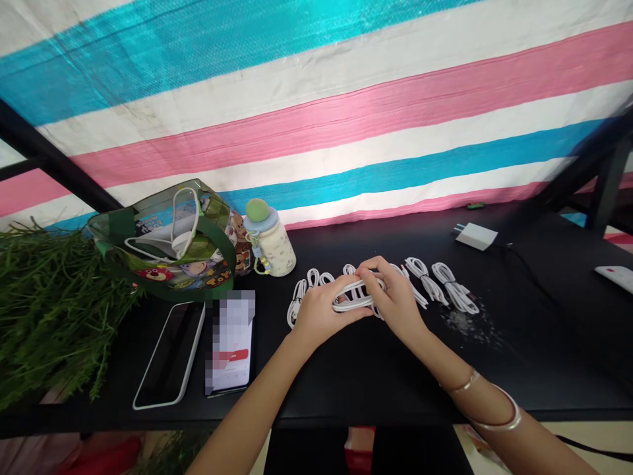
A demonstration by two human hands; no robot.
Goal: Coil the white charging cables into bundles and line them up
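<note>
From the head view, the left hand and right hand both close around a coiled white cable, its long axis running left to right over the black table (right fingers curled over its far edge). Bundled white cables lie just right.

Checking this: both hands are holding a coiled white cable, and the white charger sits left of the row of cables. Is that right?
Not quite: the white charger sits to the right of the row of cables, not the left, as the head view shows. The left hand and right hand are holding a coiled white cable, as you said.
</note>
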